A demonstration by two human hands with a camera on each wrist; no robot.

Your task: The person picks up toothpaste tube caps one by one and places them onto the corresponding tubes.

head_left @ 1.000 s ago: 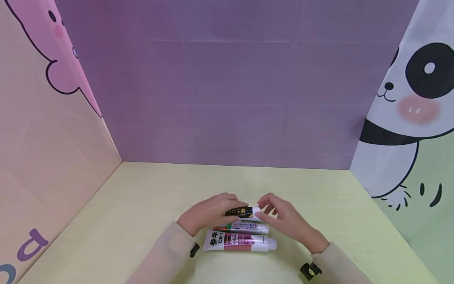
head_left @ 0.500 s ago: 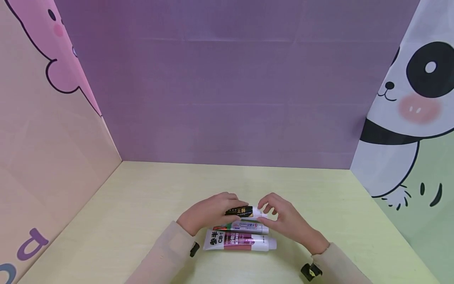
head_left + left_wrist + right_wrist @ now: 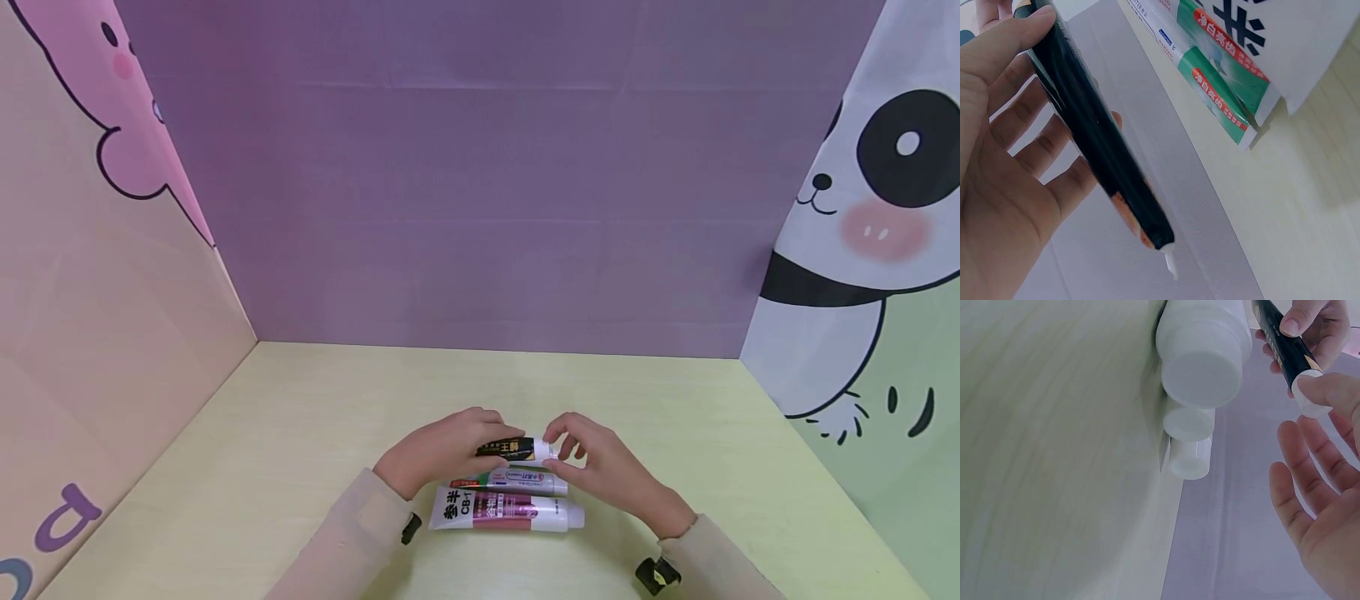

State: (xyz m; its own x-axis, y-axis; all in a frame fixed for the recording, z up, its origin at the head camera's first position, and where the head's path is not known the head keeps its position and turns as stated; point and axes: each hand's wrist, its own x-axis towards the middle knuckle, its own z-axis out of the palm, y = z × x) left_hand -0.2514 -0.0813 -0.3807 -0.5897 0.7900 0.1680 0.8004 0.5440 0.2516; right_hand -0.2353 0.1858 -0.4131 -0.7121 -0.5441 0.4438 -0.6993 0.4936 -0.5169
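A black toothpaste tube [image 3: 506, 449] with a white cap [image 3: 1311, 395] is held above the table by my left hand [image 3: 450, 446], its thumb on top and fingers beneath. My right hand [image 3: 611, 467] pinches the cap end, thumb on the cap in the right wrist view, the other fingers spread loosely below. Just in front lies a green-and-white toothpaste tube [image 3: 525, 480]. Nearest me is a larger white-and-pink toothpaste tube [image 3: 510, 510]. A second green tube [image 3: 1216, 100] shows in the left wrist view, largely hidden in the head view.
Caps of the lying tubes point right, side by side, as the large white cap [image 3: 1204, 378] shows. The pale wooden table [image 3: 360, 375] meets a purple back wall [image 3: 480, 208]. Printed side panels stand left and right, one with a panda [image 3: 862, 250].
My right thumb and fingertips have shifted slightly around the cap end, with the thumb a little lower than a second ago. My left hand and the lying tubes have stayed put.
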